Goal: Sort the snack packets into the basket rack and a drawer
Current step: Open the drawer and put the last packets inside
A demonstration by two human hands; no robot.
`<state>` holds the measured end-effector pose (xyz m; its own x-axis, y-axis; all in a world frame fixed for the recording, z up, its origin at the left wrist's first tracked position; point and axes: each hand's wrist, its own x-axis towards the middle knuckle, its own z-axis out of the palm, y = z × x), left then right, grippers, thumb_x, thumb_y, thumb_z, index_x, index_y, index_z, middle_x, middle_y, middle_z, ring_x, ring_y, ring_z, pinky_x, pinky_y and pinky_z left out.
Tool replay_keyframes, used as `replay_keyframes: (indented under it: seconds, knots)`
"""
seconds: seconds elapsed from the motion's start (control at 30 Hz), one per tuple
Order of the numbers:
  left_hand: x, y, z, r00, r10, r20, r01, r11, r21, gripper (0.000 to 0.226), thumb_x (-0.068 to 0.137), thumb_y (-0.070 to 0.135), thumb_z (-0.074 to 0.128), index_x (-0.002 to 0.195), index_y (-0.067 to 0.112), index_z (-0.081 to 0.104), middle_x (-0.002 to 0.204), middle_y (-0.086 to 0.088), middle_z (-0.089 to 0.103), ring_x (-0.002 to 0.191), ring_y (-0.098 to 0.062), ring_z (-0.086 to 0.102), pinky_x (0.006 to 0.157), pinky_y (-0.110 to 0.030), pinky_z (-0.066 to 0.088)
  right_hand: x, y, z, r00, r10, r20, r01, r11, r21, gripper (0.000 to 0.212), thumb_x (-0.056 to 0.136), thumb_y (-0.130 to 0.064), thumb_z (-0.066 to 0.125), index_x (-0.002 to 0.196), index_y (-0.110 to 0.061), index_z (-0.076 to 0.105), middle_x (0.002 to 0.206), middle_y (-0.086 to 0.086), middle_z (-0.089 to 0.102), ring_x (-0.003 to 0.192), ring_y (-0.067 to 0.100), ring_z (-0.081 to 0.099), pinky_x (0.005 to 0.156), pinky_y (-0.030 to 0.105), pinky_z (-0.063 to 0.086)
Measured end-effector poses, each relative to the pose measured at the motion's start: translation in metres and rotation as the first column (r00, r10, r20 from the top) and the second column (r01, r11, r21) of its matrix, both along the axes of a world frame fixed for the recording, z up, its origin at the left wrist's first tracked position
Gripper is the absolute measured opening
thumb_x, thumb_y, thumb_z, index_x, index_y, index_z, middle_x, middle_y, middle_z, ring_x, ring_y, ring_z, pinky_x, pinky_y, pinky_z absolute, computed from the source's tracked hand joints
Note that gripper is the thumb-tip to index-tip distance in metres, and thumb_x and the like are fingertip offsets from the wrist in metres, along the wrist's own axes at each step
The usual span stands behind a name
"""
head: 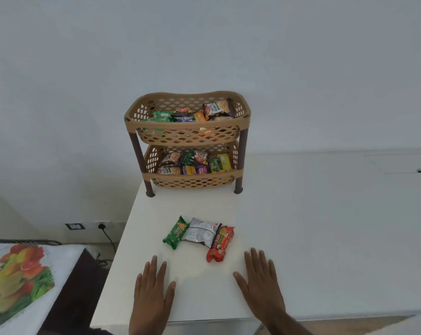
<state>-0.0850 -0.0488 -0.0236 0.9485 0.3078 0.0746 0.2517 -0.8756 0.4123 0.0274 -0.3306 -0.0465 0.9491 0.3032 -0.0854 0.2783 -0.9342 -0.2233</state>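
Packets (199, 235): three on counter (301, 238), two flat hands (151, 293).

White counter (301, 238). Carries: two-tier tan basket rack (187, 122) on four brown legs. In front of the rack, touching in a row: green packet (175, 234), silver packet (201, 234), red packet (220, 245). Farther from the rack: left hand (152, 293) and right hand (262, 284), palms down, flat.

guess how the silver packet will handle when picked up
The silver packet looks crinkled and sagging, so probably floppy and light. Its glossy film may slip. It touches the red packet, so pushing it would likely shift that.
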Motion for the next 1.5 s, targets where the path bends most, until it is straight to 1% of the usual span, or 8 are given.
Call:
replay_keyframes:
  seconds: [0.3, 0.43, 0.6, 0.83, 1.0, 1.13, 1.27, 1.5]
  knots:
    - [-0.075, 0.039, 0.009, 0.983, -0.178, 0.056, 0.175, 0.983, 0.054, 0.067, 0.101, 0.064, 0.007, 0.161, 0.033, 0.011, 0.168, 0.015, -0.011, 0.152, -0.004, -0.020, 0.122, -0.031, -0.007, -0.103, 0.036, 0.013, 0.995, -0.087, -0.038, 0.085, 0.995, -0.045, 0.081, 0.096, -0.069, 0.011, 0.152, -0.017, 0.039, 0.160, 0.011, 0.031, 0.152, 0.027, 0.011, 0.116, 0.040, -0.003]
    - [-0.109, 0.049, -0.010, 0.972, -0.210, -0.108, 0.223, 0.967, 0.124, 0.083, 0.096, 0.069, 0.013, 0.159, 0.017, 0.021, 0.167, -0.005, 0.010, 0.152, -0.014, -0.024, 0.120, -0.042, -0.004, -0.150, 0.050, 0.004, 0.989, -0.111, -0.097, 0.099, 0.988, -0.122, 0.087, 0.089, -0.075, -0.002, 0.153, -0.020, -0.023, 0.161, 0.005, -0.031, 0.148, 0.026, -0.028, 0.120, 0.047, -0.015]
    - [-0.136, 0.057, -0.018, 0.950, -0.207, -0.235, 0.239, 0.964, 0.118, 0.090, 0.100, 0.051, 0.040, 0.153, 0.023, -0.027, 0.162, -0.003, -0.033, 0.151, -0.027, -0.027, 0.122, -0.048, -0.011, -0.190, 0.066, 0.016, 0.972, -0.094, -0.214, 0.075, 0.993, -0.095, 0.082, 0.098, -0.070, 0.020, 0.159, -0.023, -0.009, 0.161, 0.004, -0.033, 0.153, 0.027, -0.016, 0.121, 0.051, -0.004]
    - [-0.158, 0.045, -0.022, 0.999, 0.011, 0.044, 0.005, 0.940, -0.342, 0.070, 0.100, 0.031, 0.059, 0.159, 0.013, 0.026, 0.170, -0.007, 0.007, 0.156, -0.023, 0.008, 0.125, -0.036, 0.014, -0.231, 0.071, 0.013, 0.866, -0.172, -0.470, 0.328, 0.904, 0.275, 0.068, 0.099, -0.063, 0.038, 0.149, -0.018, 0.045, 0.161, 0.005, 0.033, 0.147, 0.017, 0.029, 0.119, 0.033, 0.021]
    - [-0.137, 0.032, -0.005, 0.857, 0.463, -0.225, -0.418, 0.372, -0.828, 0.055, 0.099, 0.026, 0.065, 0.146, 0.004, 0.046, 0.142, -0.022, 0.053, 0.128, -0.038, 0.055, 0.106, -0.039, 0.043, -0.240, 0.071, 0.023, 0.722, -0.249, -0.645, 0.645, 0.579, 0.498, 0.067, 0.091, -0.068, 0.047, 0.124, -0.010, 0.063, 0.126, 0.018, 0.062, 0.116, 0.028, 0.061, 0.096, 0.040, 0.048]
    - [-0.113, 0.046, -0.006, 0.830, 0.344, -0.439, -0.432, -0.103, -0.896, 0.045, 0.100, 0.040, 0.060, 0.129, 0.006, 0.060, 0.124, -0.015, 0.058, 0.109, -0.034, 0.058, 0.094, -0.040, 0.046, -0.216, 0.066, 0.042, 0.571, -0.240, -0.785, 0.821, 0.156, 0.549, 0.054, 0.094, -0.055, 0.057, 0.114, -0.005, 0.060, 0.111, 0.032, 0.057, 0.092, 0.030, 0.063, 0.071, 0.035, 0.047]
    - [-0.095, 0.057, -0.010, 0.815, 0.365, -0.449, -0.364, -0.280, -0.889, 0.038, 0.099, 0.040, 0.060, 0.121, 0.010, 0.060, 0.120, -0.015, 0.061, 0.110, -0.032, 0.060, 0.100, -0.043, 0.048, -0.184, 0.055, 0.048, 0.501, -0.084, -0.861, 0.853, -0.119, 0.508, 0.077, 0.099, -0.053, 0.049, 0.150, 0.003, 0.035, 0.148, 0.029, 0.044, 0.136, 0.043, 0.045, 0.114, 0.053, 0.037]
    - [-0.080, 0.058, -0.014, 0.742, 0.443, -0.503, -0.297, -0.455, -0.839, 0.024, 0.101, 0.030, 0.061, 0.105, 0.006, 0.061, 0.106, -0.017, 0.066, 0.120, -0.036, 0.058, 0.110, -0.045, 0.044, -0.142, 0.062, 0.033, 0.453, 0.031, -0.891, 0.847, -0.325, 0.419, 0.070, 0.091, -0.057, 0.060, 0.134, -0.004, 0.048, 0.149, 0.020, 0.046, 0.135, 0.036, 0.047, 0.112, 0.049, 0.040]
